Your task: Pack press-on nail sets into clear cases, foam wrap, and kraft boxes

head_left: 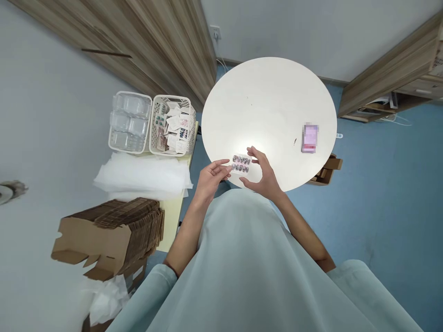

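Observation:
A clear tray of press-on nails (pixel 240 164), with several dark glossy nails in two rows, is held over the near edge of the round white table (pixel 270 97). My left hand (pixel 212 177) pinches the tray's left edge between thumb and fingers. On the other side, my right hand (pixel 263 173) is curved open around the tray's right end, thumb and fingers spread apart. Whether its fingertips touch the tray I cannot tell.
A pixelated pink item (pixel 309 138) lies on the table's right side. To the left are a basket of clear plastic boxes (pixel 130 121), a basket of nail packs (pixel 173 125), white foam sheets (pixel 141 176) and folded cardboard boxes (pixel 110 235). An open carton (pixel 323 173) stands beneath the table's right edge.

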The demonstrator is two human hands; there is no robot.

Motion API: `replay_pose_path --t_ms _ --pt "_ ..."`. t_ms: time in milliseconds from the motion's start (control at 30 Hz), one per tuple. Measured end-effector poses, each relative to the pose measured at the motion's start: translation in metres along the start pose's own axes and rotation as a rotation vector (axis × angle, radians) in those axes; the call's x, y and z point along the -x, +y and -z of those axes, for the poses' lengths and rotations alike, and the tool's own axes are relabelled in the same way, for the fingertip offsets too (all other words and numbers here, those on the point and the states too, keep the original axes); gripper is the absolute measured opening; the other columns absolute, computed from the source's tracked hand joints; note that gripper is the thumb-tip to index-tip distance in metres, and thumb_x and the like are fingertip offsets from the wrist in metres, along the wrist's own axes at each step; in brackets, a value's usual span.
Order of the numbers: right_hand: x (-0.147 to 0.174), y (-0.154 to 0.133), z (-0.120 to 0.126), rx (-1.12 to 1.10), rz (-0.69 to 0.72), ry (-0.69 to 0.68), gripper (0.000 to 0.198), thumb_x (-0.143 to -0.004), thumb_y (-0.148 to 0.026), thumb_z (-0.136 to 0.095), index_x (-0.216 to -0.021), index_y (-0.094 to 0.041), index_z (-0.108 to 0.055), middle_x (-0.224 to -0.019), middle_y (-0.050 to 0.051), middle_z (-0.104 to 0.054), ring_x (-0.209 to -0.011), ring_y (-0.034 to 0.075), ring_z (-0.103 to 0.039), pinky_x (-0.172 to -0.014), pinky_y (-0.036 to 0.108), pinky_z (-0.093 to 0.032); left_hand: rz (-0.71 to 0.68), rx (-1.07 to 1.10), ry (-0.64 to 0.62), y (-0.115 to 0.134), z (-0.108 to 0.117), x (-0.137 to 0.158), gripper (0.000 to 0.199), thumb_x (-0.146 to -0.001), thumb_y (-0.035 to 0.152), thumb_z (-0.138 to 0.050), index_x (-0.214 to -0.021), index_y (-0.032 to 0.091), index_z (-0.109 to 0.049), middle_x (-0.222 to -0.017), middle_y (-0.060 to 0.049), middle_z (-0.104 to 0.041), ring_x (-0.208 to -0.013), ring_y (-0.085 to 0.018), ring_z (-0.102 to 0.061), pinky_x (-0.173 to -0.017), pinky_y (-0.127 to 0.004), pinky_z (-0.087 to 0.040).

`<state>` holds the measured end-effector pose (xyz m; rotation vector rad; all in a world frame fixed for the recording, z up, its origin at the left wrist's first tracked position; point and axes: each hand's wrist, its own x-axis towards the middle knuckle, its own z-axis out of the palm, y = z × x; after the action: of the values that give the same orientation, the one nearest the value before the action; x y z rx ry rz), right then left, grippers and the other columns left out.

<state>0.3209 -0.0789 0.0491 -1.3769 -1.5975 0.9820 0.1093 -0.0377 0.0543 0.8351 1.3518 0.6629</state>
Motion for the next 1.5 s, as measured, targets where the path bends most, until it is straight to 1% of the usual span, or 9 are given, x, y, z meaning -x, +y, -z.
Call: replay_pose_path --t_ms 233,433,533,700,833,1000,1200,1367,1500 --pt "-0.030 -0.022 -0.033 0.369 0.036 -0.048 0.088 -0.103 -0.037 -0.066 -0.176 -0.032 -0.016 -0.162 0.014 -0.055 -0.149 0.036 -0.051 -0.119 0.060 -0.048 -0.100 -0.094 -0.078 0.015 0.036 -0.023 0.064 -0.076 0.067 -0.088 -0.118 0.019 -0.077 -0.092 -0.008 -0.078 -0.085 -0.022 -0.075 -0.083 -0.037 -0.059" --pt "-0.055 -0.028 -0.074 0.519 0.016 -0.068 0.087 -0.101 -0.028 -0.063 -0.176 -0.028 -0.019 -0.153 0.014 -0.061 -0.140 0.035 -0.057 -0.116 0.057 -0.049 -0.133 -0.077 -0.111 0.004 0.074 -0.041 0.058 -0.080 0.064 -0.085 -0.116 0.019 -0.077 -0.093 -0.008 -0.079 -0.087 -0.023 -0.076 -0.086 -0.039 -0.061" --pt "-0.065 -0.020 -0.101 0.556 0.016 -0.112 0.089 -0.098 -0.025 -0.064 -0.176 -0.025 -0.019 -0.150 0.015 -0.062 -0.135 0.036 -0.059 -0.113 0.056 -0.051 -0.124 -0.110 -0.110 -0.010 0.096 -0.052 0.054 -0.083 0.060 -0.083 -0.117 0.018 -0.076 -0.097 -0.010 -0.080 -0.091 -0.024 -0.077 -0.089 -0.040 -0.062" --pt "-0.080 0.012 -0.147 0.586 -0.025 -0.211 0.090 -0.095 -0.020 -0.064 -0.175 -0.022 -0.022 -0.146 0.015 -0.064 -0.133 0.035 -0.059 -0.113 0.054 -0.050 -0.073 -0.204 -0.046 -0.030 0.146 -0.066 0.046 -0.086 0.049 -0.079 -0.120 0.019 -0.074 -0.122 -0.015 -0.079 -0.105 -0.027 -0.077 -0.096 -0.043 -0.061" --pt "-0.085 0.040 -0.172 0.621 -0.096 -0.260 0.089 -0.093 -0.019 -0.064 -0.173 -0.017 -0.025 -0.143 0.016 -0.066 -0.131 0.034 -0.060 -0.113 0.053 -0.050 -0.061 -0.202 -0.028 -0.036 0.191 -0.067 0.044 -0.088 0.049 -0.076 -0.121 0.019 -0.074 -0.123 -0.015 -0.079 -0.108 -0.027 -0.076 -0.101 -0.044 -0.060" --pt "-0.085 0.067 -0.185 0.692 -0.161 -0.279 0.087 -0.092 -0.018 -0.062 -0.171 -0.013 -0.026 -0.141 0.018 -0.067 -0.131 0.033 -0.060 -0.113 0.053 -0.050 -0.030 -0.200 -0.011 -0.034 0.234 -0.069 0.048 -0.085 0.050 -0.078 -0.121 0.019 -0.074 -0.120 -0.014 -0.079 -0.105 -0.026 -0.076 -0.100 -0.044 -0.059" --pt "-0.084 0.085 -0.189 0.739 -0.208 -0.323 0.084 -0.092 -0.016 -0.060 -0.169 -0.008 -0.028 -0.143 0.020 -0.066 -0.132 0.033 -0.060 -0.115 0.053 -0.050 -0.031 -0.191 0.002 -0.023 0.260 -0.070 0.047 -0.084 0.050 -0.077 -0.120 0.019 -0.073 -0.122 -0.014 -0.079 -0.104 -0.025 -0.076 -0.098 -0.042 -0.059" --pt "-0.090 0.076 -0.195 0.756 -0.228 -0.287 0.087 -0.092 -0.022 -0.066 -0.169 -0.007 -0.029 -0.158 0.025 -0.055 -0.147 0.036 -0.051 -0.120 0.055 -0.046 -0.066 -0.189 0.075 -0.014 0.283 -0.077 0.040 -0.085 0.044 -0.076 -0.118 0.020 -0.074 -0.123 -0.014 -0.079 -0.106 -0.025 -0.075 -0.096 -0.041 -0.060" --pt "-0.101 0.054 -0.203 0.733 -0.208 -0.241 0.090 -0.093 -0.027 -0.070 -0.171 -0.011 -0.028 -0.162 0.024 -0.052 -0.151 0.037 -0.049 -0.121 0.057 -0.046 -0.122 -0.250 0.212 -0.007 0.324 -0.097 0.036 -0.088 0.037 -0.072 -0.119 0.019 -0.072 -0.124 -0.014 -0.077 -0.112 -0.026 -0.073 -0.100 -0.041 -0.059"
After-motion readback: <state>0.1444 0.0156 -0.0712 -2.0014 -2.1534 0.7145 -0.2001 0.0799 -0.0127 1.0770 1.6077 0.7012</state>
